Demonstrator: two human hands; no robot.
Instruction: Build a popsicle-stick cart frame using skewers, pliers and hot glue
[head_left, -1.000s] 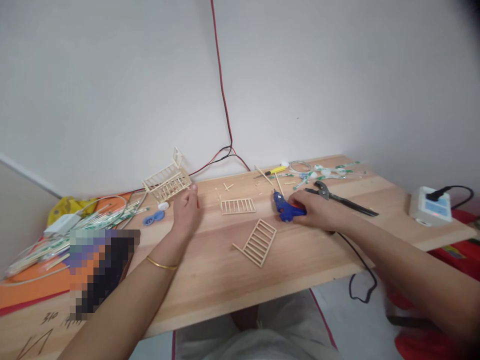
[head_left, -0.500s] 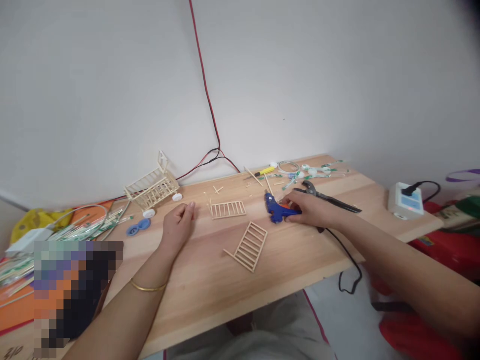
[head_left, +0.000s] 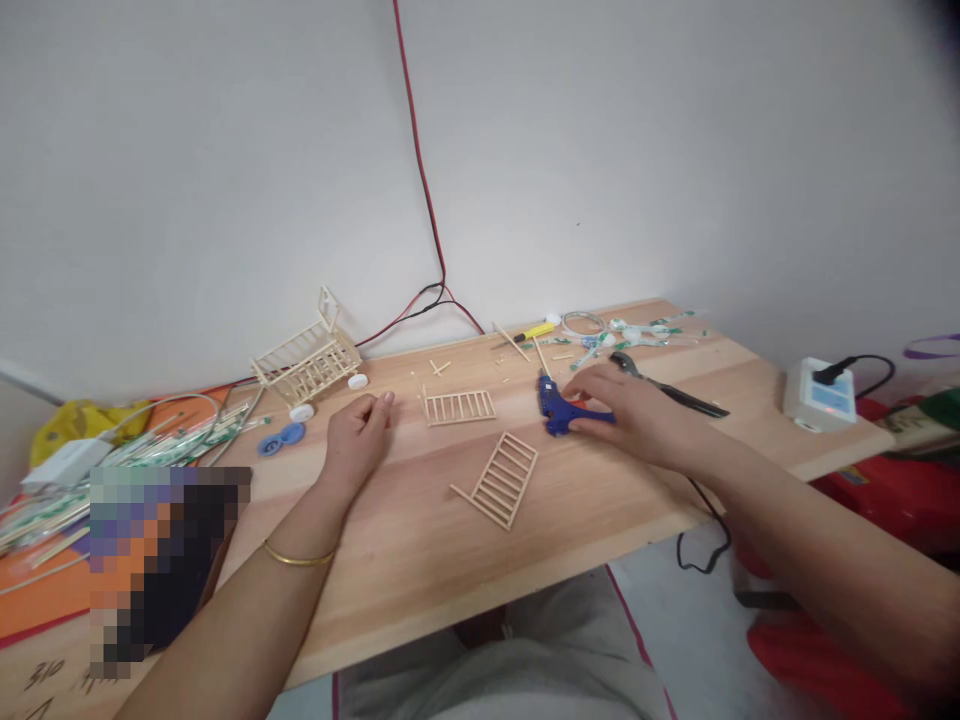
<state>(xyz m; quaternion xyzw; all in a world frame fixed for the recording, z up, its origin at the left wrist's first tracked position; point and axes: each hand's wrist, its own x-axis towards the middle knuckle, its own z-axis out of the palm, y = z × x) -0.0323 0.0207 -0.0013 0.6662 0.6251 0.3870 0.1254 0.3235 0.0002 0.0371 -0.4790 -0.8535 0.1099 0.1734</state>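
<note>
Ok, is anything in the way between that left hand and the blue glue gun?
Yes: a little stick frame sits on the table between the left hand and the blue glue gun. The other stick frame lies nearer the front edge, off that line.

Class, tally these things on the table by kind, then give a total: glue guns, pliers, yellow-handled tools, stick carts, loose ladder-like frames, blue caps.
Glue gun: 1
Pliers: 1
Yellow-handled tool: 1
Stick cart: 1
Loose frames: 2
Blue caps: 2
Total: 8
</note>
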